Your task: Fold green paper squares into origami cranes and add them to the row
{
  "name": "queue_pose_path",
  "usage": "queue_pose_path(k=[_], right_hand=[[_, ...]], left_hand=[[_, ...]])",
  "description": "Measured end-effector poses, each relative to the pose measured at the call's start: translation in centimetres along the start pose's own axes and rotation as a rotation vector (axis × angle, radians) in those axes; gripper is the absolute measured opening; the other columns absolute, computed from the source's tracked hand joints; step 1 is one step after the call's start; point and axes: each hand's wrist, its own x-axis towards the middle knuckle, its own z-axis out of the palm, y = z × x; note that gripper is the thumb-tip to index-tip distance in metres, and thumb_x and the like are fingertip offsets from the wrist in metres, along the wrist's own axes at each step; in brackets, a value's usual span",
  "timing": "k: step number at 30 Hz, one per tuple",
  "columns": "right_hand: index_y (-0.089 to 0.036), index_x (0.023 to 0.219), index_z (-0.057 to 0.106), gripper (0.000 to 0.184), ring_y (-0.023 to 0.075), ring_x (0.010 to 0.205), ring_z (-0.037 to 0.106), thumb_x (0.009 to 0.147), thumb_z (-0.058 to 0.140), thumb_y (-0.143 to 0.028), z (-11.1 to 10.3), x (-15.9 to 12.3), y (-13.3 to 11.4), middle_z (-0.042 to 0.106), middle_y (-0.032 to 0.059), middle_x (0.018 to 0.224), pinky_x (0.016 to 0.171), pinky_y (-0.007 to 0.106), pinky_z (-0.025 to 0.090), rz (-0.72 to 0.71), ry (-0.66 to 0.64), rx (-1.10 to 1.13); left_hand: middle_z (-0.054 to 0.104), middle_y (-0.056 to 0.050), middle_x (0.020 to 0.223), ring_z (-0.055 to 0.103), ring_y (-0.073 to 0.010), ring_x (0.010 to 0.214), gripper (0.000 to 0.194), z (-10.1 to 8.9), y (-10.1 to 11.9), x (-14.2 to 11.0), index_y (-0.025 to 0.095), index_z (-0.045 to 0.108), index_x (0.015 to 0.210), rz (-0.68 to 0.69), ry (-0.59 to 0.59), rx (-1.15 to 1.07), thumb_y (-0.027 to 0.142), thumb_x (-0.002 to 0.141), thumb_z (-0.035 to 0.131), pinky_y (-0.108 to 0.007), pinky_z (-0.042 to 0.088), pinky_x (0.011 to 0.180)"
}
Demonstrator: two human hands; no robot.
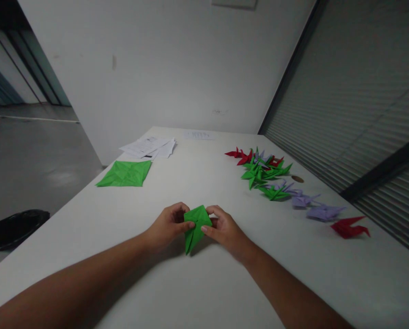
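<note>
A piece of green origami paper (198, 219), folded into a kite-like diamond with a narrow split point toward me, is held just above the table. My left hand (172, 225) pinches its left edge, thumb on the front face. On the opposite edge, my right hand (222, 227) grips it the same way between thumb and fingers. The fingers behind the paper are partly hidden. Farther off to the left lies a creased green paper sheet (125, 173), flat on the table and touched by neither hand.
Along the right side of the white table (197, 169) sit several folded paper cranes in green, purple and red, the nearest a red crane (350, 227). White printed papers (149, 147) lie at the back left. A black bin (16, 230) stands on the floor at left; window blinds (348, 105) flank the right.
</note>
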Motion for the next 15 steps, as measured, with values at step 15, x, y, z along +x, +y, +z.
queue_pose_path(k=[15], right_hand=[[-0.020, 0.084, 0.060, 0.026, 0.0154, 0.068, 0.056, 0.083, 0.075, -0.041, -0.27, 0.43, 0.48, 0.060, -0.0021, 0.076, 0.065, 0.028, 0.047, -0.066, 0.128, -0.146]], left_hand=[[0.063, -0.003, 0.101, 0.063, -0.0187, 0.092, 0.040, -0.50, -0.09, -0.31, 0.022, 0.054, 0.108, 0.117, 0.036, 0.371, 0.034, 0.080, 0.080, -0.029, 0.053, 0.069]])
